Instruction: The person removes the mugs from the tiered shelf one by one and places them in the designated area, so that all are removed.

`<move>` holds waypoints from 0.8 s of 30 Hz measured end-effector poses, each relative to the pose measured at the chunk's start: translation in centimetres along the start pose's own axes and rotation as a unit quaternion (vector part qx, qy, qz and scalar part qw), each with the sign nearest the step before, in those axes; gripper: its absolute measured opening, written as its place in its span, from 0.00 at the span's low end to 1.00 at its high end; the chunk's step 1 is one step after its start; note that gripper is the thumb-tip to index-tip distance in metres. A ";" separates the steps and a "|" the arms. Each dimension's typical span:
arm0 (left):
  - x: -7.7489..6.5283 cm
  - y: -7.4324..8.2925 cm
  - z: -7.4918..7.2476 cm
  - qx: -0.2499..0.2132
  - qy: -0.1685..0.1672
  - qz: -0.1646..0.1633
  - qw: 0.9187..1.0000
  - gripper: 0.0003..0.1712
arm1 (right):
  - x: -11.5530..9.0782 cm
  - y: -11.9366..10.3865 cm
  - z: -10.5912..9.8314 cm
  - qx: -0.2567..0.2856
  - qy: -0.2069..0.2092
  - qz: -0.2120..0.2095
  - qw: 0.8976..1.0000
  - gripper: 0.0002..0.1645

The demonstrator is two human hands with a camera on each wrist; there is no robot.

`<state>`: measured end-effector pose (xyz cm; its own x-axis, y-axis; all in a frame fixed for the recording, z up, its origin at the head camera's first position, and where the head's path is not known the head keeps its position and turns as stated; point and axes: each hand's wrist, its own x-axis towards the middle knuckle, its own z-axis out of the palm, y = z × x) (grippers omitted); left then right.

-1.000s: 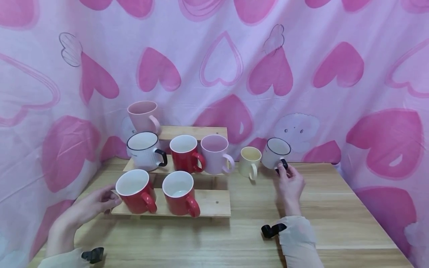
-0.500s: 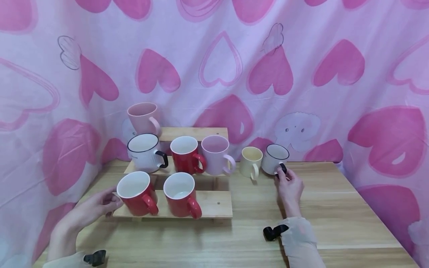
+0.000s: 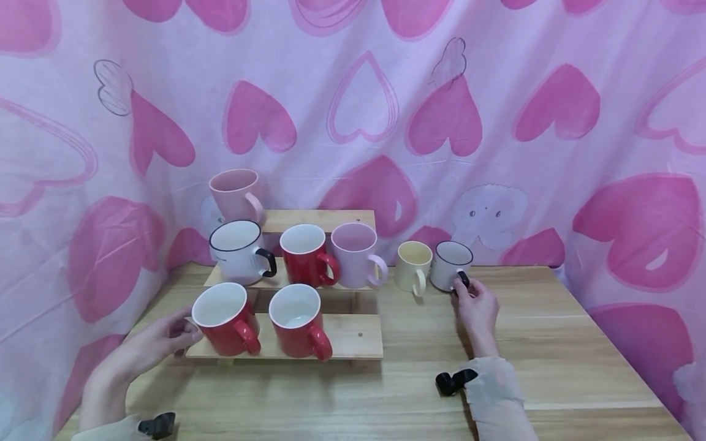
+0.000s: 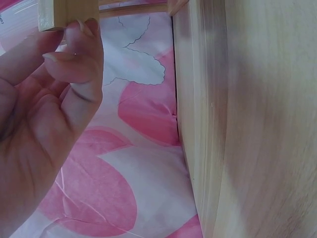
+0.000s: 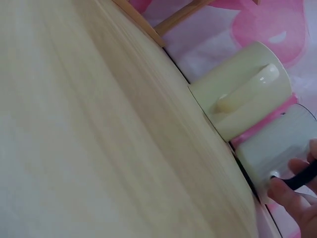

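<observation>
My right hand (image 3: 478, 311) pinches the black handle of a small white mug with a dark rim (image 3: 451, 264). In the right wrist view, this white mug (image 5: 277, 148) stands upright at the table's far edge, fingers round its handle. Just left of it is a pale yellow mug (image 3: 412, 267), handle facing forward. At the left, my left hand (image 3: 151, 346) is beside a red mug (image 3: 220, 327) on the low step of a wooden rack (image 3: 353, 335). The left wrist view shows its curled fingertips gripping the end of a rack board (image 4: 74, 15).
Another red mug (image 3: 295, 334) shares the low step. On the middle step stand a white black-rimmed mug (image 3: 237, 254), a red mug (image 3: 300, 260) and a lilac mug (image 3: 353, 260). A pink mug (image 3: 234, 196) is on top. A heart-patterned curtain (image 3: 364, 98) hangs behind the table (image 3: 408, 392).
The white mug has come down and tipped upright onto the table beside the yellow mug, with my right hand still on its handle. My left hand has stayed at the rack.
</observation>
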<state>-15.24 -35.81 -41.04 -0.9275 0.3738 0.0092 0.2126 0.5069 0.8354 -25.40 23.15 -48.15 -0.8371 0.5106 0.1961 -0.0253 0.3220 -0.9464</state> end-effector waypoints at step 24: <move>0.3 -0.6 0.1 -0.008 -0.007 0.054 0.998 0.07 | 0.4 0.2 -0.9 -0.060 -0.040 -0.028 0.997 0.10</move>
<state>-15.64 -35.87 -41.59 -0.8948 0.4368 0.0928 0.3068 0.4505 0.8384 -25.18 24.15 -48.04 -0.8777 0.4248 0.2216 -0.0118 0.4433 -0.8963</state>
